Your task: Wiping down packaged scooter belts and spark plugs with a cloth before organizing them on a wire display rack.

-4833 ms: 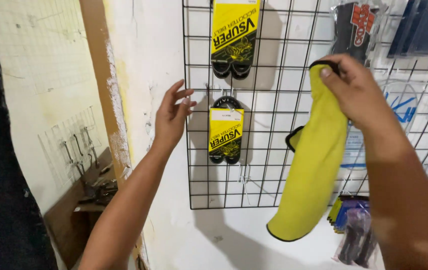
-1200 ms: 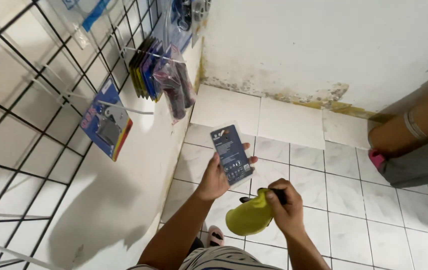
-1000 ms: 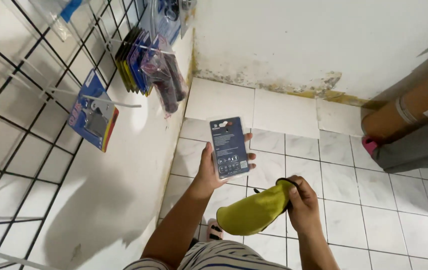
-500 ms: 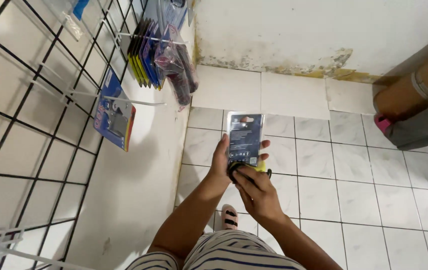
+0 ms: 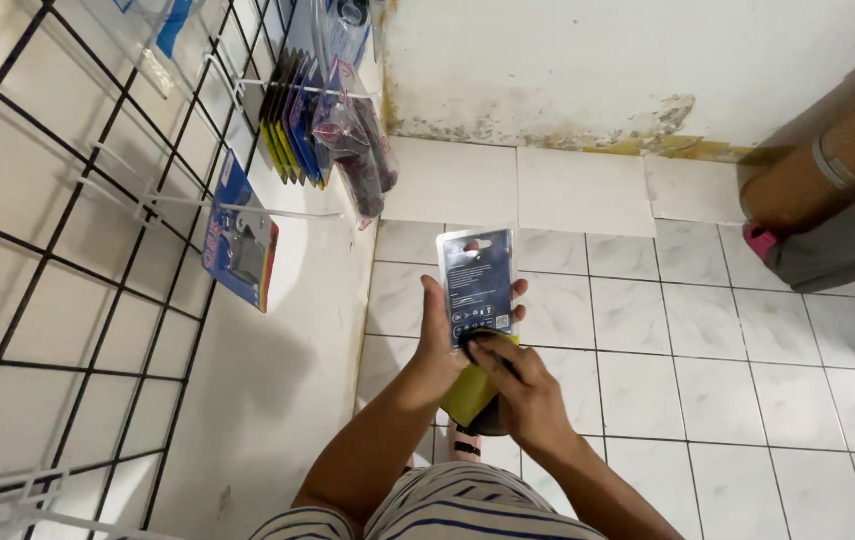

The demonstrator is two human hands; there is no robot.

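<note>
A: Where do we have the flat blue blister-packed card (image 5: 477, 285)?

B: Our left hand (image 5: 444, 345) grips it upright, out from the black wire display grid (image 5: 67, 300), over the white floor tiles (image 5: 707, 380).

A: And our right hand (image 5: 522, 385)?

B: Closed on the yellow microfibre cloth (image 5: 475, 390), pressed to the pack's lower edge. We'd judge short, light strokes best, the 1 holding hand firm.
</note>
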